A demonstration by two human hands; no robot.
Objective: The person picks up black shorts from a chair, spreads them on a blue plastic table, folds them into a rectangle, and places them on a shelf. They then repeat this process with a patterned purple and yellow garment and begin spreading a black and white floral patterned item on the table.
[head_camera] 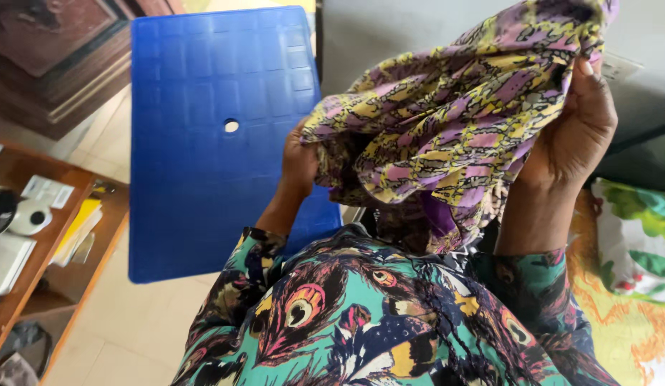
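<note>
A purple, yellow and pink patterned cloth (447,121) hangs bunched between both my hands, above my lap. My left hand (298,163) grips its lower left edge, over the blue plastic table (204,143). My right hand (575,132) is raised higher at the right and clutches the cloth's upper right part, with fingers tucked behind the fabric. The cloth's lower folds droop onto my peacock-feather print garment (361,314).
The blue plastic table has a round hole (231,126) in its middle. A wooden shelf unit (32,236) at the left holds papers and small white objects. A floral fabric (632,243) lies at the right. Pale floor tiles (132,336) show below the table.
</note>
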